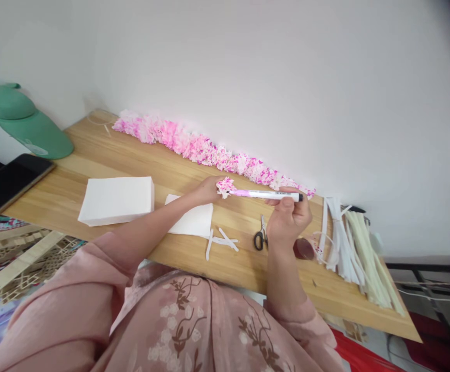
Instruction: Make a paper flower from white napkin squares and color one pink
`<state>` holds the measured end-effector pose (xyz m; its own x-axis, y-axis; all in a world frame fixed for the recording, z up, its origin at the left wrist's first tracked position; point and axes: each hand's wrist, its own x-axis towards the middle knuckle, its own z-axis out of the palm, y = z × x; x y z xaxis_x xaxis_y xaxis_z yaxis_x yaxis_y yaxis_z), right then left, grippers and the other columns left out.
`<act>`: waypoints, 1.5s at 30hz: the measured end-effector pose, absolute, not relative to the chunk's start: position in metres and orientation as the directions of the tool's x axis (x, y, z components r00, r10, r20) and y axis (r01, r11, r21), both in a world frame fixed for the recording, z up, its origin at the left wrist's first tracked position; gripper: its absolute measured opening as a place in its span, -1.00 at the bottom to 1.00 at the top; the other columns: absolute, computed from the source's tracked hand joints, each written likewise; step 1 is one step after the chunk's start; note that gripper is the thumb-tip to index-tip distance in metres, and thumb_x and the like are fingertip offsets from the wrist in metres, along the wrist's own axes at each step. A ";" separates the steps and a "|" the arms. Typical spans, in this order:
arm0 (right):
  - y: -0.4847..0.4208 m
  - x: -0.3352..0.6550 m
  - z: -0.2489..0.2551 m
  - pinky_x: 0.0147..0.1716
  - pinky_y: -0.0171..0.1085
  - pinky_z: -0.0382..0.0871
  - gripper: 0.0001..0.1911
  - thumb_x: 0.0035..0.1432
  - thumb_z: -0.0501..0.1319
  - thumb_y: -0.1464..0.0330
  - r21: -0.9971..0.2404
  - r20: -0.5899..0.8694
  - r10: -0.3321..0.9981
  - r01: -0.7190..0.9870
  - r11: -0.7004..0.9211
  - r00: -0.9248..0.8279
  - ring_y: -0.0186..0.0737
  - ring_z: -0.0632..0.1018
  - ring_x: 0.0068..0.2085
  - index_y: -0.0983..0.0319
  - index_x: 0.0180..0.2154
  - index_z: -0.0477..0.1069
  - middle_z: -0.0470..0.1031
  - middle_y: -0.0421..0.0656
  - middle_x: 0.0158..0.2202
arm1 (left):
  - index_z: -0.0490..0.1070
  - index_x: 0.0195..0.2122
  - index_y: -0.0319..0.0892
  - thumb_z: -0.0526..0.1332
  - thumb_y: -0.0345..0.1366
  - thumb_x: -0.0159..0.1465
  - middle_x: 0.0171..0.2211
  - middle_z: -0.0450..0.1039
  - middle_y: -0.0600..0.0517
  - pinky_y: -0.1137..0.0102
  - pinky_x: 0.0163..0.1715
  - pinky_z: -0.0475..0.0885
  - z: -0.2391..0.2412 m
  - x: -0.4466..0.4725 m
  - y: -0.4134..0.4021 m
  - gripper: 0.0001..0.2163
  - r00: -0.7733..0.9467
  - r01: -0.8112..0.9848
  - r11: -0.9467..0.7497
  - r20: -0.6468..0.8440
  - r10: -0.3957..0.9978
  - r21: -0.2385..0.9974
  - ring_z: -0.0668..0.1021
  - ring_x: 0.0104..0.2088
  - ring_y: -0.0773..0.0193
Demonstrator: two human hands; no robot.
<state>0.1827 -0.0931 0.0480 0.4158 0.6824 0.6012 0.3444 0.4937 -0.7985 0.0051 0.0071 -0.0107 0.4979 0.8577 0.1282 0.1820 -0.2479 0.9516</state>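
My left hand (208,190) is closed on a small white paper flower (225,187) with pink blotches, held above the middle of the table. My right hand (290,217) grips a white marker pen (261,195) by its dark rear end. The pen lies nearly level, its pink front end reaching the flower's petals; whether the tip touches them is hard to tell. Behind both hands, a long row of pink-and-white paper flowers (194,147) runs along the wall. Below my left hand is a white sheet stack (191,219), with several white strips (225,241) in front of it.
Scissors (261,237) with black handles lie near my right wrist, beside a dark brown round object (304,248). White strip bundles (341,243) and cream strip bundles (368,258) lie at the right. At the left are a thick white paper block (117,200), a phone (13,183) and a green container (27,121).
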 end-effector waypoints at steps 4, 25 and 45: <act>-0.093 0.180 0.048 -0.46 -0.31 0.41 -0.65 0.14 0.28 0.03 -0.787 0.616 0.685 0.347 0.510 0.390 -0.33 0.50 -0.52 0.19 -0.30 0.49 0.42 -0.28 -0.53 | 0.36 -0.43 -0.17 0.24 -0.36 0.00 -0.39 0.46 0.06 0.42 -0.37 0.31 -0.013 0.005 0.007 -0.90 0.495 0.161 -0.250 0.140 0.857 0.955 0.48 -0.33 0.25; -0.090 0.187 0.054 -0.45 -0.31 0.39 -0.72 0.16 0.28 0.11 -0.795 0.602 0.639 0.283 0.537 0.479 -0.35 0.46 -0.53 0.21 -0.30 0.49 0.39 -0.32 -0.57 | 0.36 -0.45 -0.19 0.34 -0.16 -0.04 -0.42 0.46 0.04 0.39 -0.31 0.38 -0.012 0.006 0.008 -0.75 0.487 0.011 -0.183 0.154 0.860 0.983 0.50 -0.33 0.24; -0.090 0.185 0.049 -0.48 -0.35 0.38 -0.71 0.17 0.27 0.09 -0.784 0.621 0.668 0.335 0.523 0.411 -0.37 0.47 -0.53 0.19 -0.27 0.51 0.41 -0.30 -0.56 | 0.39 -0.45 -0.20 0.30 -0.29 -0.04 -0.40 0.50 0.03 0.39 -0.34 0.38 -0.009 0.003 0.005 -0.85 0.514 0.023 -0.196 0.157 0.843 0.980 0.50 -0.36 0.25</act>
